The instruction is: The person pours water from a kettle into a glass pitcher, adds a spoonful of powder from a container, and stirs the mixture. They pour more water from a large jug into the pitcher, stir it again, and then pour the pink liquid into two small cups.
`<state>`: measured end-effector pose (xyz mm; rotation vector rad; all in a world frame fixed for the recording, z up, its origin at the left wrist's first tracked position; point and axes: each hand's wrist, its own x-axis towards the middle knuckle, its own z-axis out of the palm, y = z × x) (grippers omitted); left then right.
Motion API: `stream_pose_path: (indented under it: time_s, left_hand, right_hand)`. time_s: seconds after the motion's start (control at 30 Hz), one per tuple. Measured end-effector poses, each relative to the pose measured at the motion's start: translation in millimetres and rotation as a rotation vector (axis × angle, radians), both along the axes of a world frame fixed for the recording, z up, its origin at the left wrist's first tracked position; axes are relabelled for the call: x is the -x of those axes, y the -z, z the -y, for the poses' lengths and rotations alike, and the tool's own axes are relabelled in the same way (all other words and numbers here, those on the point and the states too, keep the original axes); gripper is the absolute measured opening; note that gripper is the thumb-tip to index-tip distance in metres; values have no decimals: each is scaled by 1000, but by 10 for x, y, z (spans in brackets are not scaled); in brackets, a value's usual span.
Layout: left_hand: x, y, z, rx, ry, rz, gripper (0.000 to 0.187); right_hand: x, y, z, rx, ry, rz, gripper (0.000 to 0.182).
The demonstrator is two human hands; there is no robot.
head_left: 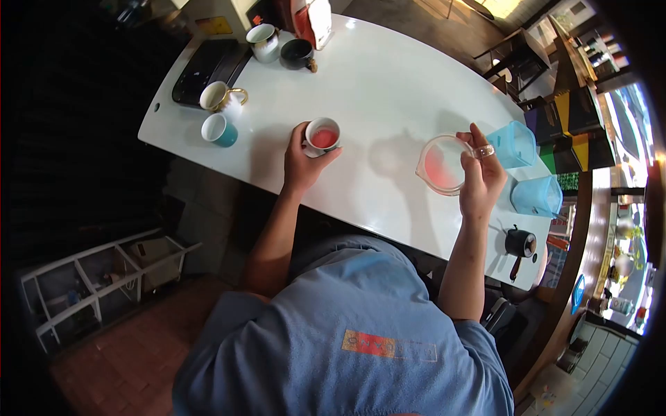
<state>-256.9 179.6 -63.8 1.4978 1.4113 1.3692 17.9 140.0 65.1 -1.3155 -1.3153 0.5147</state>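
Note:
My left hand (305, 157) is wrapped round a small white cup (311, 148) at the middle of the table. Pink-red liquid (324, 138) shows inside the cup. On the right, my right hand (481, 177) grips the handle of a clear glass pitcher (421, 166), with its spout turned to the left. Some pink liquid lies in the pitcher, which looks tilted. Cup and pitcher are well apart.
Two light-blue plastic containers (536, 197) stand on the white table (388, 76) at the right, near a small black long-handled pot (519, 243). At the left are a teal cup (220, 132), a gold-handled mug (215, 97), a white mug (263, 44) and a black cup (297, 54).

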Motion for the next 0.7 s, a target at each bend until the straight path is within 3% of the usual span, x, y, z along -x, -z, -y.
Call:
stream_pose_path:
  time_s: [0.17, 0.3, 0.47, 0.57, 0.7]
  left_hand:
    - [-7, 224, -201, 8, -4, 113, 65]
    - [-20, 109, -295, 9, -35, 31, 64]
    - [-26, 278, -494, -1, -58, 124, 77]
    - [-29, 337, -463, -37, -224, 236, 84]
    - [162, 311, -184, 36, -294, 3, 80]
  right_hand:
    - [-104, -3, 172, 3, 91, -2, 45]
    - [-166, 5, 266, -13, 113, 6, 46]
    - [-196, -10, 327, 4, 128, 30, 47]
    - [-185, -7, 324, 3, 107, 6, 47]
    - [-153, 24, 282, 22, 85, 12, 46]
